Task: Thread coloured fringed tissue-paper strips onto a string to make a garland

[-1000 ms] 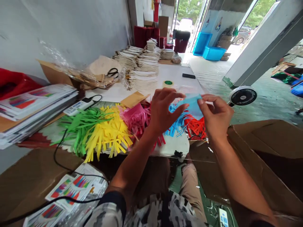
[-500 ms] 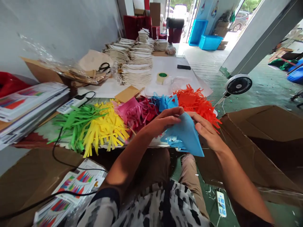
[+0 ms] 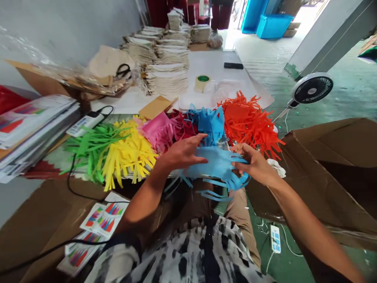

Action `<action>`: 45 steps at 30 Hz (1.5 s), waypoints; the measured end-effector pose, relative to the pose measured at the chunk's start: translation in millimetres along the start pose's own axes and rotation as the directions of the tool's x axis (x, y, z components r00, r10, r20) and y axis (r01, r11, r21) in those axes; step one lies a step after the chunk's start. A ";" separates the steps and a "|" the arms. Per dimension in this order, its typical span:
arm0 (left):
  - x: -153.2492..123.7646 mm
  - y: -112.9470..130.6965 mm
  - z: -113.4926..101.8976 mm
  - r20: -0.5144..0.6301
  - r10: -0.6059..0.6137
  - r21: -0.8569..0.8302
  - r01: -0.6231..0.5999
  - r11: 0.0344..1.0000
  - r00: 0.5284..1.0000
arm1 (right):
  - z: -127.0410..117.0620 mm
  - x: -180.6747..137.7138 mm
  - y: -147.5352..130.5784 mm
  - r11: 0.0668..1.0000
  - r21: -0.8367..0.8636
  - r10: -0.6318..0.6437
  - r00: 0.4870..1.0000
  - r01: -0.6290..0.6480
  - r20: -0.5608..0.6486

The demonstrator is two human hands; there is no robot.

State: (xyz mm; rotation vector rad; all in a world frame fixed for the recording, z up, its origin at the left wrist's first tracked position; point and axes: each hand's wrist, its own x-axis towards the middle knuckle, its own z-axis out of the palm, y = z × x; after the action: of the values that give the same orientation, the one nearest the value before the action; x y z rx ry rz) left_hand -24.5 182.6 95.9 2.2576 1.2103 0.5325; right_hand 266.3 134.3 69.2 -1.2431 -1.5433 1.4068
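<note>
A blue fringed paper sheet hangs between my two hands at the table's near edge, its cut strips dangling below. My left hand pinches its left side, fingers closed on the paper. My right hand grips its right side. Just behind lies the pile of blue fringed paper, flanked by an orange-red pile on the right and dark red, pink, yellow and green piles on the left.
Printed card stacks lie at left, and more printed packs on a brown box below. A tape roll, scissors, a phone and stacked paper bags sit farther back. A small fan and open cardboard box stand at right.
Both hands brought the blue sheet down from above the piles toward the table's near edge, and the folded sheet has spread out with its fringe hanging. The view tilted downward.
</note>
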 end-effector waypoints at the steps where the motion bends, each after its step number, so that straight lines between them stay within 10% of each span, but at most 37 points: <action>1: -4.9 1.2 7.7 -0.056 0.019 0.101 -0.014 0.995 0.998 | 1.1 2.7 10.4 0.999 -0.043 0.001 1.000 -0.001 -0.006; 9: -46.2 17.7 88.9 0.160 0.276 0.212 -0.306 0.928 0.948 | -9.4 -2.3 35.4 0.741 -0.660 -0.217 0.974 0.120 -0.067; 16: -59.6 14.4 125.0 0.026 0.259 0.301 -0.255 0.919 0.965 | 26.8 -51.2 32.8 0.326 -0.873 -0.319 0.911 0.363 0.259; 30: -55.2 14.9 83.5 -0.114 -0.038 0.071 0.046 0.996 0.993 | 25.5 -31.7 42.8 0.709 -0.701 -0.227 0.966 0.078 -0.123; 36: -40.9 11.7 85.5 -0.183 -0.216 0.177 0.248 0.952 0.959 | 33.9 -26.1 45.6 0.528 -0.848 -0.186 0.967 -0.049 -0.172; 45: -34.1 9.3 85.7 -0.156 -0.193 0.333 0.236 0.913 0.969 | 40.3 -19.5 36.5 0.376 -0.918 -0.133 0.974 -0.122 -0.184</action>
State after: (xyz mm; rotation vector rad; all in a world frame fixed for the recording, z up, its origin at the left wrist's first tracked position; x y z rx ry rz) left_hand 11.6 127.3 30.8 2.3604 1.7086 0.3966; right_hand 241.5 101.4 28.7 -1.9302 -2.2446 0.1714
